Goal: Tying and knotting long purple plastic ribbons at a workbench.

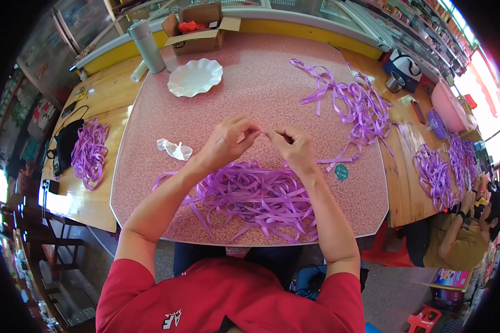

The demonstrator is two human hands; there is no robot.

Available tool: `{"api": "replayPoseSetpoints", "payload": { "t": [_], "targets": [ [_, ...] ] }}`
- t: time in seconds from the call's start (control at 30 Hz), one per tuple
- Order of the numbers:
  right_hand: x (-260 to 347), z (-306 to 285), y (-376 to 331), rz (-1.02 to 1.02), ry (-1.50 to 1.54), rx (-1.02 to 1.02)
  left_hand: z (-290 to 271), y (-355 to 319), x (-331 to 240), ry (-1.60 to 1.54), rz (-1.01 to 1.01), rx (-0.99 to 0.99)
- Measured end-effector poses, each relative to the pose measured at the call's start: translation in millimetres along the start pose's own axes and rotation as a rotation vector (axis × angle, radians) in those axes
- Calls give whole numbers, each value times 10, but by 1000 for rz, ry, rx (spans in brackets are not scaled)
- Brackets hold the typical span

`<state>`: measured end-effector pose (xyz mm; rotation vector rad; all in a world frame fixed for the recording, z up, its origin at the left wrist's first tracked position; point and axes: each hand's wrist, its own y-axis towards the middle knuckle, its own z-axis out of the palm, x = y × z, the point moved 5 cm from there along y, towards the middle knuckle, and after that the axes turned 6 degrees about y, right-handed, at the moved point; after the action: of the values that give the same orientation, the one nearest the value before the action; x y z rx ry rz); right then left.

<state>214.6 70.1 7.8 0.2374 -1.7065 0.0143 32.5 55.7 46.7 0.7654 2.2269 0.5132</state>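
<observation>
My left hand is raised over the table, thumb and fingers drawn into a pinch. My right hand meets it almost tip to tip, pinched likewise; whatever sits between them is too small for me to make out. The purple ribbon pile lies loose just below them, toward my edge. I judge this to be fine fingertip work, and the next move seems to call for steady pressure from both sides, clear of the loops beneath.

Leftmost, a ribbon bundle lies on a wooden surface. Across my pink speckled tabletop come a pale green flask, a crumpled white scrap, a white scalloped dish and an open cardboard box, then a round green sticker and a second ribbon tangle. Further right, a pink basin stands beyond more ribbons, and a co-worker sits near packed shelves
</observation>
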Motion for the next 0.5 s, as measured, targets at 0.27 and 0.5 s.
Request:
{"api": "replayPoseSetpoints", "payload": {
  "t": [0.27,0.5],
  "targets": [
    [203,178,-62,-259,-43,102,-33,-109,31,-34,-52,223],
    [320,138,-94,-548,-267,160,-150,-192,9,-135,-132,401]
  ]
}}
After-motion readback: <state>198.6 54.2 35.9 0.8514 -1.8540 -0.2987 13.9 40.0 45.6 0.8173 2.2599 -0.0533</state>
